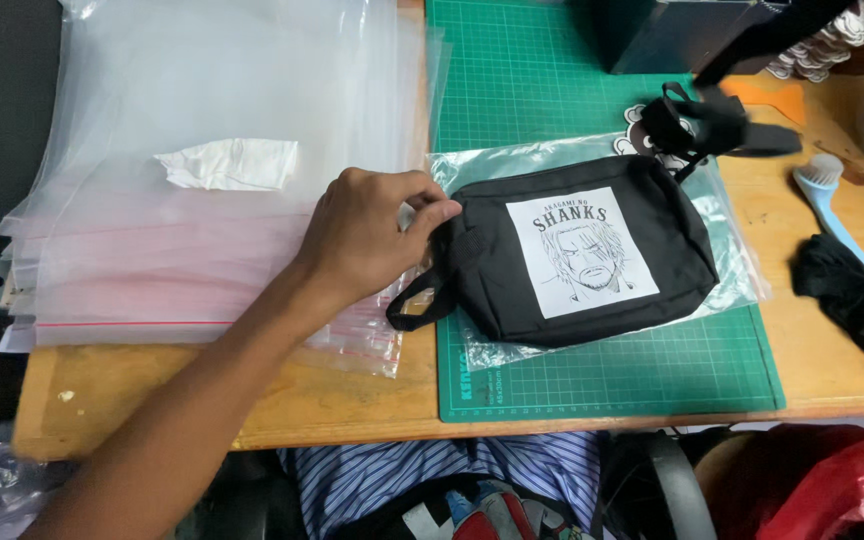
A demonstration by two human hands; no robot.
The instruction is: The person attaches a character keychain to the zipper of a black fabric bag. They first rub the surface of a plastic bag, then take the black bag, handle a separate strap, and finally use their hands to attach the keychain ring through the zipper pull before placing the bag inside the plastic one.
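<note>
**One hand on a black pouch at the packing desk**

Head view: one hand shows clearly, the left hand (372, 235), reaching in from the lower left on a bare forearm. Its fingers are curled together and pinch the left edge of a black rectangular fabric pouch (572, 262), with the thumb on top beside the pouch's short black carry loop (417, 305). The right hand cannot be made out; only a blurred dark shape runs along the right border.

The pouch lies flat on one clear plastic bag (722, 255), glossy and wrinkled, which itself rests on a green cutting mat with a printed white grid (642, 375). The pouch front carries one white square patch with a line-drawn portrait (580, 250). A black webbing strap with a buckle (712, 125) lies bunched just beyond the pouch's upper right corner.

To the left, a thick stack of clear zip-seal plastic bags with red closure lines (202, 260) covers much of the wooden desk (282, 400); the bags are too many and too thin to count. One crumpled scrap of white paper (230, 163) sits on top of the stack.

On the right, one light blue plastic brush with white bristles (832, 205) lies on the desk, with one wad of black cloth (837, 285) touching its handle.
</note>
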